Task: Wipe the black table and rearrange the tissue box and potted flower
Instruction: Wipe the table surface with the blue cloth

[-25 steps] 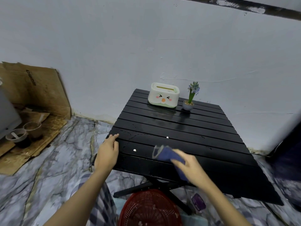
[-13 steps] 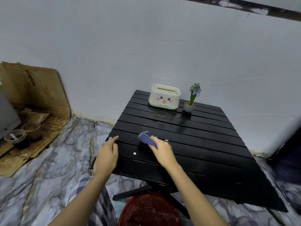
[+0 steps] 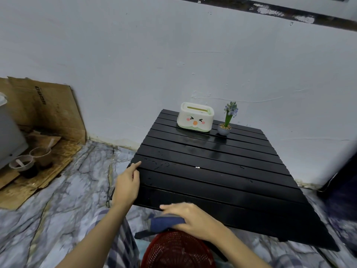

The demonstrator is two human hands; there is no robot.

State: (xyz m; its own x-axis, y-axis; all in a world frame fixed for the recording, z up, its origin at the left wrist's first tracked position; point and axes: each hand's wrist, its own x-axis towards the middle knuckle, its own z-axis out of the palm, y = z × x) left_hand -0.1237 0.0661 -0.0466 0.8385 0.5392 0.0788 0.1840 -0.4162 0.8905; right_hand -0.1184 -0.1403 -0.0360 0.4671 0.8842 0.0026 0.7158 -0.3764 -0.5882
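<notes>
The black slatted table [image 3: 222,171] stands against the white wall. At its far edge sit a white tissue box [image 3: 195,117] with a cartoon face and, right of it, a small potted flower [image 3: 227,120] with pale blue blooms. My left hand [image 3: 127,183] rests on the table's left edge, fingers apart, index finger on a slat. My right hand [image 3: 193,219] presses a blue cloth [image 3: 166,222] at the table's near edge, above a red basket. One small white crumb [image 3: 197,167] lies mid-table.
A red mesh basket [image 3: 177,250] sits on the floor under the near edge. Flattened cardboard [image 3: 48,113] leans on the wall at left, with two used cups [image 3: 31,161] on it. A dark object [image 3: 345,186] stands at the right edge.
My right hand has swept the blue cloth from mid-table back to the near edge over the basket. The crumb near my left hand is gone. My left hand stays on the edge.
</notes>
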